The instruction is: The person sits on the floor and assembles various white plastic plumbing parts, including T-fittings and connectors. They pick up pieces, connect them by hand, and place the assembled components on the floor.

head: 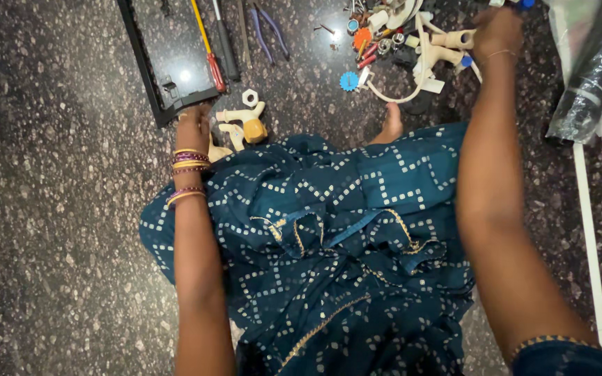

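I sit on a dark speckled stone floor in a blue dress with white dotted squares. My left hand, with bangles on the wrist, is lowered at the corner of a black tray, right beside cream plastic pipe fittings; its fingers are curled under and hidden. My right hand reaches far forward into a heap of small plumbing parts. A cream pipe fitting sticks out at its left side. The fingers are hidden, so I cannot tell what they hold.
Inside the tray lie a screwdriver with a yellow and red handle and other tools; purple-handled pliers lie beside it. A white hex nut, a blue toothed cap, my bare foot, white pipes and a plastic bag surround me.
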